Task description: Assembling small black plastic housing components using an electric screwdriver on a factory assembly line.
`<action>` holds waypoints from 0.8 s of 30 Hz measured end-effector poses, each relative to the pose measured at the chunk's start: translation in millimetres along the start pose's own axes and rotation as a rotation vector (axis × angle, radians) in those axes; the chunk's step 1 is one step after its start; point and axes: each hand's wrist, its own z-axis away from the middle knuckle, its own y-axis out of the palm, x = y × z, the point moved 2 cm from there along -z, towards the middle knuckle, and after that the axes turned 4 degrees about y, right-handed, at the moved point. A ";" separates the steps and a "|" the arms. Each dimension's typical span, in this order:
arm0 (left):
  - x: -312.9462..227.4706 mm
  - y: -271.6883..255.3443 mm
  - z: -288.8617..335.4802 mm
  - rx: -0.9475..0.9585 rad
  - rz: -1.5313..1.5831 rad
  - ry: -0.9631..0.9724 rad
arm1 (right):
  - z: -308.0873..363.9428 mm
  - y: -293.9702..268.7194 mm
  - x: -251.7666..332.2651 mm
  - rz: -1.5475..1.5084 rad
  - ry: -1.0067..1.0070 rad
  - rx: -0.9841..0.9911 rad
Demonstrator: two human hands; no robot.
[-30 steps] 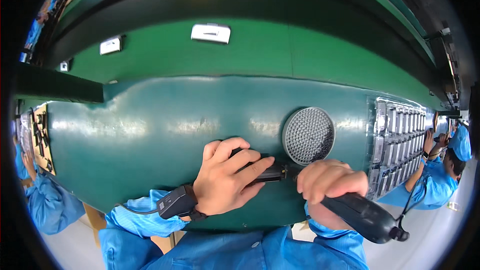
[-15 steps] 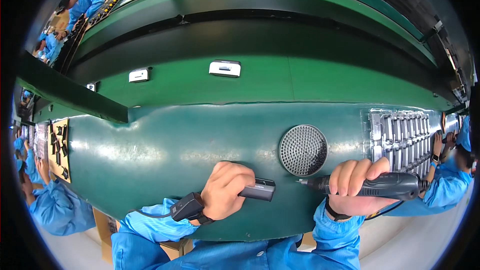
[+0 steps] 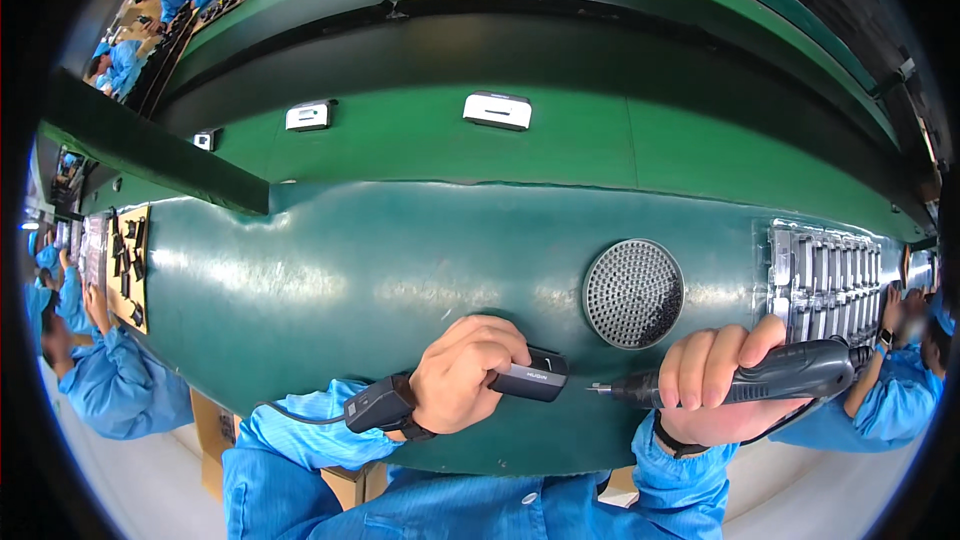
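My left hand (image 3: 465, 370) is closed around a small black box-shaped device (image 3: 535, 375) whose far end sticks out to the right of the fingers. A black electric screwdriver (image 3: 780, 376) is gripped in my right hand (image 3: 715, 380), its thin metal bit pointing left at the device with a small gap between them. Whether a screw sits on the bit is too small to tell. Just beyond the two hands lies a round grey dish (image 3: 612, 265) with a grid of holes and small dark pieces gathered at its right side.
A clear plastic tray (image 3: 775, 285) of dark and silver parts lies at the right. White-and-black units (image 3: 497, 110) sit on the green strip (image 3: 580, 145) at the back. A green post (image 3: 150, 145) crosses at left, near a board of black parts (image 3: 128, 270). Co-workers sit on both sides.
The whole view has shifted, so most things appear farther right. In my left hand the device has turned, showing more of its top face. The screwdriver bit remains apart from it.
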 end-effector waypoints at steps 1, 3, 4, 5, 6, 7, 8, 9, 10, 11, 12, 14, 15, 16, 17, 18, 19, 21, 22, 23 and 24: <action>-0.9 0.6 -1.1 -0.020 0.008 0.019 | -0.3 0.1 0.0 -0.002 0.002 0.009; -3.1 0.2 -2.2 -0.042 0.015 0.035 | 1.2 0.0 0.7 -0.006 0.009 0.018; -3.4 -1.3 -4.1 -0.029 -0.011 0.043 | 0.7 -0.3 0.4 -0.002 0.007 0.018; -3.9 -2.2 -4.9 -0.017 -0.037 0.051 | 0.1 -0.7 0.3 0.002 0.007 0.020; -3.8 -2.1 -4.3 -0.022 -0.041 0.050 | -0.4 -1.0 0.0 0.001 0.010 0.024; -2.6 -1.6 -3.3 -0.034 -0.022 0.031 | -0.9 -1.0 -0.3 -0.012 0.003 0.036; -2.2 -2.0 -2.5 -0.049 -0.003 0.010 | -1.6 -0.5 -0.5 -0.025 -0.001 0.050; -6.3 -5.4 -1.1 -0.061 -0.006 0.008 | -2.9 0.4 -0.5 -0.023 0.007 0.059; -11.1 -5.8 -0.4 0.109 -0.058 -0.169 | -4.0 0.6 1.0 -0.046 0.010 0.061; -17.7 -4.6 1.0 0.272 -0.107 -0.349 | -4.7 1.8 3.8 -0.071 0.018 0.069; -24.8 -6.1 -2.6 0.249 -0.102 -0.358 | -5.1 4.0 6.2 -0.063 0.038 0.082; -34.4 -10.4 -11.6 0.224 -0.360 -0.187 | -4.8 8.2 11.9 -0.108 0.014 0.068; -31.8 -12.4 -7.5 0.270 -0.393 -0.193 | -2.4 9.5 11.5 -0.100 -0.019 0.055; -28.9 -15.6 -6.4 0.245 -0.393 -0.204 | -1.1 9.4 12.0 -0.079 -0.017 0.055; -26.2 -18.0 -5.5 0.257 -0.357 -0.203 | -0.2 10.0 10.6 -0.066 -0.028 0.032; -24.5 -20.2 -3.7 0.268 -0.320 -0.201 | 0.2 11.7 9.1 -0.053 -0.038 0.009; -23.6 -22.1 -2.0 0.246 -0.318 -0.211 | 0.4 15.5 6.8 -0.047 -0.020 0.024; -23.2 -26.8 2.3 0.166 -0.256 -0.259 | 2.0 20.2 0.7 -0.058 -0.026 -0.142; -23.1 -28.9 5.3 0.148 -0.246 -0.270 | 3.1 22.6 -1.3 -0.046 -0.008 -0.135; -23.6 -30.9 8.9 0.160 -0.258 -0.267 | 4.1 25.7 -2.7 -0.021 -0.008 -0.075; -22.3 -31.4 12.4 0.174 -0.268 -0.266 | 5.2 29.0 -4.5 0.002 -0.006 -0.017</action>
